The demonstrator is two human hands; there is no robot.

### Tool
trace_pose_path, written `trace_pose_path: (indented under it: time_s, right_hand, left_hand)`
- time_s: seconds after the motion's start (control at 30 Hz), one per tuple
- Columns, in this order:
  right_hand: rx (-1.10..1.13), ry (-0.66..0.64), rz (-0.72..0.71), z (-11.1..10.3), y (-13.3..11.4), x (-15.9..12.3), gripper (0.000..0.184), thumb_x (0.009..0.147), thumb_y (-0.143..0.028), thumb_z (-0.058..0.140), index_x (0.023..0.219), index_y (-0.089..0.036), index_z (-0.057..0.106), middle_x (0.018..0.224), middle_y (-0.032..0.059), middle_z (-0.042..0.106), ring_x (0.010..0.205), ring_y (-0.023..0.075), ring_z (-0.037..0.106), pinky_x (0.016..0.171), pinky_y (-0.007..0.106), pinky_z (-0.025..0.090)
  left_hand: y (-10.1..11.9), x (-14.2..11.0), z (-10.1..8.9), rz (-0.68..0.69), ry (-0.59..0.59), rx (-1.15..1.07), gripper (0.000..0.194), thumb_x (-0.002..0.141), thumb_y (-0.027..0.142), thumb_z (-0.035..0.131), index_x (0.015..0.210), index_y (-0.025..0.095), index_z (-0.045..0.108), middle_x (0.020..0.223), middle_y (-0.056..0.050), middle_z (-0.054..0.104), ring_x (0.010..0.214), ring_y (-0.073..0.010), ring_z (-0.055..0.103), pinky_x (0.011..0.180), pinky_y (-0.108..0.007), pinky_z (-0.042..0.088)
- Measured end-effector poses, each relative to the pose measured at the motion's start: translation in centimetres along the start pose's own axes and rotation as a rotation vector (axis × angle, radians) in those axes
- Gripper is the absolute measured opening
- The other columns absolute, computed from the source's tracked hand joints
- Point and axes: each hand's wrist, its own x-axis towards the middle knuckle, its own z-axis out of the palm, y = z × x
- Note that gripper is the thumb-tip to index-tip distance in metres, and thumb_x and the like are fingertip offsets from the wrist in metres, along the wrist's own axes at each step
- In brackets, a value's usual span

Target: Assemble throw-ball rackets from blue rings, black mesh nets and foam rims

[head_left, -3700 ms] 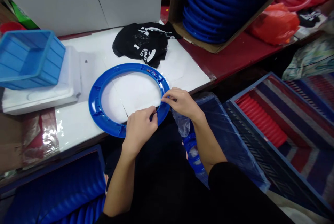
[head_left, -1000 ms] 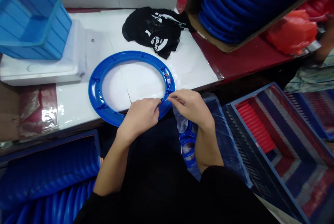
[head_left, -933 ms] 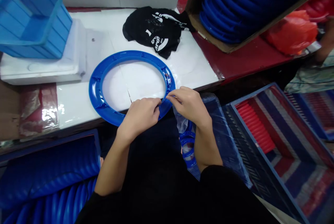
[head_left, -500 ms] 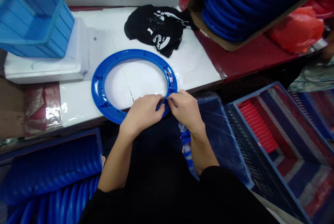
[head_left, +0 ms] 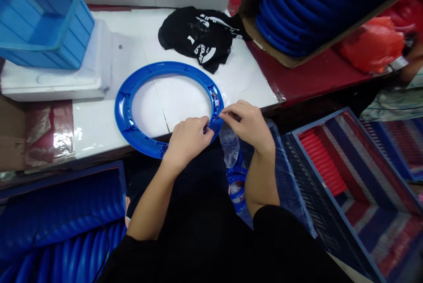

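Observation:
A large blue plastic ring (head_left: 132,93) lies flat on the white tabletop (head_left: 92,129) near its front edge. My left hand (head_left: 188,140) is closed on the ring's near right rim, fingertips pinching at the inner edge. My right hand (head_left: 249,124) is beside it, fingers pinched at the same part of the rim, close to a small component (head_left: 215,99) seated in the ring. What the fingertips pinch is too small to make out.
A black printed cloth (head_left: 198,38) lies behind the ring. A light blue basket (head_left: 39,25) sits on white foam at the left. A cardboard box of stacked blue rings (head_left: 297,5) stands at back right. Blue crates (head_left: 346,177) and bagged blue rings (head_left: 236,177) flank my lap.
Both hands have shifted slightly right and farther along the ring's rim, the right hand moving up toward the small component. The ring stays in place.

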Motion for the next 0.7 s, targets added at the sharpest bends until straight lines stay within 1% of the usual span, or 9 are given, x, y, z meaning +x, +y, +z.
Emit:
trace_pose_path:
  time_s: [0.1,0.2,0.33,0.47,0.6,0.7]
  right_hand:
    - [-0.041,-0.014,-0.047,0.8,0.5,1.1,0.012,0.099,-0.022,0.068,0.089,-0.023,0.074,0.085,0.0036,0.075,0.086,0.0234,0.063,0.08,0.037,0.05]
    - [-0.072,-0.053,-0.03,1.3,0.9,1.5,0.013,0.098,-0.021,0.067,0.086,-0.023,0.072,0.084,0.0038,0.073,0.086,0.0244,0.062,0.08,0.038,0.049]
    - [-0.112,-0.058,0.019,1.5,0.9,1.2,0.013,0.097,-0.021,0.067,0.084,-0.023,0.07,0.078,0.0035,0.068,0.085,0.0244,0.061,0.077,0.038,0.047]
    - [-0.118,-0.038,0.046,1.7,0.4,0.7,0.014,0.096,-0.02,0.067,0.083,-0.023,0.068,0.075,0.0027,0.065,0.083,0.0236,0.059,0.075,0.037,0.046]
    - [-0.026,-0.017,0.057,2.0,0.4,0.5,0.014,0.094,-0.019,0.069,0.081,-0.023,0.068,0.072,0.0009,0.062,0.079,0.0216,0.059,0.074,0.035,0.047]
    - [0.078,-0.024,0.07,2.0,0.9,0.5,0.014,0.094,-0.024,0.072,0.081,-0.023,0.069,0.074,0.0003,0.064,0.075,0.0197,0.058,0.072,0.034,0.046]
  left_hand:
    - [-0.1,0.0,0.0,0.0,-0.001,-0.028,0.02,0.098,0.027,0.052,0.096,0.022,0.071,0.095,-0.009,0.079,0.088,-0.0284,0.073,0.071,-0.035,0.046]
    - [0.0,0.1,-0.2,0.0,-0.019,-0.049,0.02,0.098,0.027,0.052,0.096,0.022,0.071,0.096,-0.009,0.079,0.088,-0.0283,0.073,0.072,-0.035,0.045]
    - [-0.1,0.1,-0.4,0.001,-0.036,-0.051,0.02,0.098,0.027,0.052,0.097,0.022,0.072,0.098,-0.01,0.079,0.09,-0.0283,0.072,0.073,-0.035,0.046]
    - [-0.4,0.1,-0.7,0.033,-0.043,-0.061,0.02,0.097,0.027,0.052,0.093,0.022,0.071,0.095,-0.009,0.078,0.088,-0.0264,0.071,0.072,-0.033,0.045]
    - [-1.0,0.1,-1.0,0.063,-0.052,-0.079,0.018,0.095,0.027,0.053,0.09,0.023,0.07,0.092,-0.007,0.077,0.084,-0.025,0.069,0.068,-0.033,0.042]
    - [-1.3,0.0,-0.9,0.09,-0.041,-0.091,0.016,0.094,0.026,0.053,0.088,0.024,0.068,0.088,-0.006,0.076,0.082,-0.0242,0.068,0.066,-0.033,0.038]
